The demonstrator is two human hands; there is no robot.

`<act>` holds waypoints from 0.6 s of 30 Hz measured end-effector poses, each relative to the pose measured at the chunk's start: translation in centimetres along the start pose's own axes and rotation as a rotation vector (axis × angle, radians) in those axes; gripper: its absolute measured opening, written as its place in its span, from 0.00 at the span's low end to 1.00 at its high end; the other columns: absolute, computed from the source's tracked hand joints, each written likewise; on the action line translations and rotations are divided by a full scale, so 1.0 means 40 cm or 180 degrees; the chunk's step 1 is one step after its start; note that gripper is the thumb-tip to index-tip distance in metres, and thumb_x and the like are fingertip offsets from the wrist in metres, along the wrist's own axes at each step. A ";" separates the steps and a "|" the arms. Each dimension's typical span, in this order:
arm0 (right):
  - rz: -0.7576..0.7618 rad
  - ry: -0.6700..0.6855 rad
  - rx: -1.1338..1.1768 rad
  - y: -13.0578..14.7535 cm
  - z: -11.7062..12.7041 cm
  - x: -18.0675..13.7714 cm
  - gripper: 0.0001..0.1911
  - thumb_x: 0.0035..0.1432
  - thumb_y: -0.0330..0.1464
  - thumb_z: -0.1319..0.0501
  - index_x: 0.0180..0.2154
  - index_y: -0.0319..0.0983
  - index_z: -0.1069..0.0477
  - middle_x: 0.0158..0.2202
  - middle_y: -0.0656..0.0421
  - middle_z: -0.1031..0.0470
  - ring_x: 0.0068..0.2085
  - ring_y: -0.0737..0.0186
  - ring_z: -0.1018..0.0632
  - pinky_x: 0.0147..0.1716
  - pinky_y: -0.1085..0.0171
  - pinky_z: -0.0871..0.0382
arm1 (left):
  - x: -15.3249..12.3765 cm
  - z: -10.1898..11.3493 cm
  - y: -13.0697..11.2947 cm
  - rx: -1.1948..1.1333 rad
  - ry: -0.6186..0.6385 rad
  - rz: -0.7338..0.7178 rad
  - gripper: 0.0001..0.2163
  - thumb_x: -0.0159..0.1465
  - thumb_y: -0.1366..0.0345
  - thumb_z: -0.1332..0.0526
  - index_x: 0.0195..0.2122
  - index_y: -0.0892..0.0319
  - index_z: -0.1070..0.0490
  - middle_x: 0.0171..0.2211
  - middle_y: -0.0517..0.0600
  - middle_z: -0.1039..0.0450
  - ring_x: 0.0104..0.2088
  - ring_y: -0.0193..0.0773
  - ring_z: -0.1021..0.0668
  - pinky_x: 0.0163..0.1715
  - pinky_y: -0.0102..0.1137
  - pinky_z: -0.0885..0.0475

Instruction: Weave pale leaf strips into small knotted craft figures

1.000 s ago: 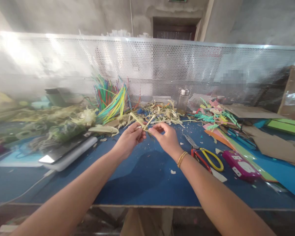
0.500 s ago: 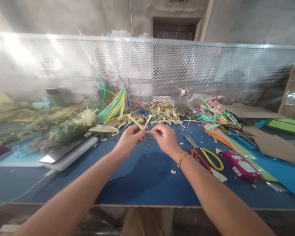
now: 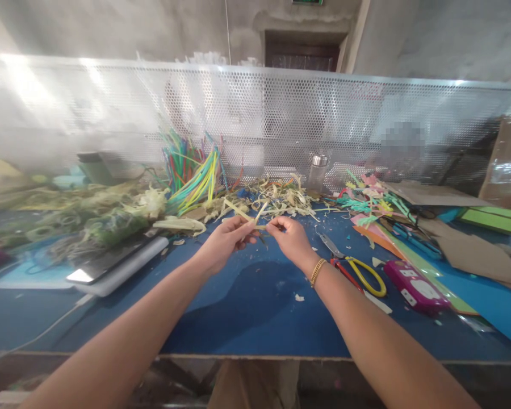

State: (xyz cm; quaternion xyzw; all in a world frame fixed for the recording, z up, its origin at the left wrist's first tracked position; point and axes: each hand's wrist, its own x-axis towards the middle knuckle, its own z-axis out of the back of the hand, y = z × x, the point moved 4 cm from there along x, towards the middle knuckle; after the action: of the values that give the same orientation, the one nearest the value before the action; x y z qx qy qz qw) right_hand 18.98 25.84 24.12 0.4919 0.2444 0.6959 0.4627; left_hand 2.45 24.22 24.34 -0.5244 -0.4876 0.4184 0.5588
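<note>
Above the blue table, my left hand pinches pale yellow plant-like strips where they cross. Two strip ends stick up from its fingertips in a V. My right hand, with a gold bracelet at the wrist, closes thumb and forefinger on another end of the strips, a short gap from the left fingertips. A thin darker end hangs below the left fingers. How the strips join is hidden by the fingers. Scissors with red and yellow handles lie right of my right hand.
Dried strips are heaped behind my hands, beside bundled coloured stems and a clear bottle. A tablet lies left on a white object. Right are a magenta case and coloured sheets. A perforated metal screen stands behind.
My right hand has shifted slightly right, widening the gap between the hands, with a strip stretched between them. The upright strip ends have moved a little to the right.
</note>
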 end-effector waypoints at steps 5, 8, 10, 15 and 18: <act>-0.0007 0.0098 0.0176 0.000 -0.010 -0.002 0.09 0.56 0.37 0.41 0.28 0.40 0.27 0.26 0.61 0.26 0.30 0.64 0.28 0.33 0.65 0.36 | 0.000 0.002 0.007 -0.0409 -0.0086 0.0289 0.17 0.59 0.51 0.36 0.39 0.60 0.29 0.32 0.53 0.21 0.27 0.32 0.22 0.23 0.24 0.34; -0.0011 0.0088 0.0166 -0.001 -0.010 -0.001 0.09 0.56 0.37 0.41 0.28 0.41 0.27 0.27 0.61 0.25 0.31 0.64 0.27 0.34 0.65 0.35 | -0.002 0.000 0.006 -0.0447 -0.0110 0.0371 0.13 0.58 0.56 0.33 0.35 0.61 0.28 0.32 0.54 0.20 0.27 0.33 0.21 0.24 0.24 0.32; -0.0041 0.0073 0.0126 -0.007 -0.008 0.001 0.08 0.55 0.36 0.41 0.28 0.41 0.27 0.28 0.61 0.24 0.31 0.64 0.27 0.35 0.64 0.35 | -0.004 -0.003 0.006 -0.0511 -0.0085 0.0425 0.11 0.57 0.59 0.33 0.35 0.60 0.28 0.32 0.54 0.20 0.29 0.34 0.20 0.26 0.25 0.29; -0.0145 -0.0012 -0.0001 -0.012 -0.002 0.003 0.07 0.55 0.36 0.40 0.29 0.41 0.26 0.28 0.61 0.24 0.31 0.63 0.26 0.35 0.63 0.34 | -0.003 -0.004 0.013 -0.0550 -0.0056 0.0464 0.12 0.55 0.64 0.31 0.39 0.60 0.27 0.32 0.54 0.20 0.29 0.35 0.19 0.29 0.26 0.26; -0.0063 -0.0001 0.0200 0.006 -0.003 -0.002 0.06 0.55 0.36 0.39 0.31 0.42 0.24 0.33 0.60 0.21 0.36 0.61 0.23 0.41 0.61 0.32 | 0.001 -0.003 0.021 -0.0478 -0.0090 0.0420 0.12 0.56 0.63 0.31 0.39 0.60 0.26 0.31 0.53 0.20 0.28 0.35 0.19 0.27 0.25 0.27</act>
State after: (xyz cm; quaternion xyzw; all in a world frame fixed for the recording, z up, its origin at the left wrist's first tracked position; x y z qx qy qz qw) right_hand 18.79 25.68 24.24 0.5038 0.2708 0.6832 0.4540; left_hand 2.63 24.31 23.50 -0.5897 -0.4899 0.4240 0.4822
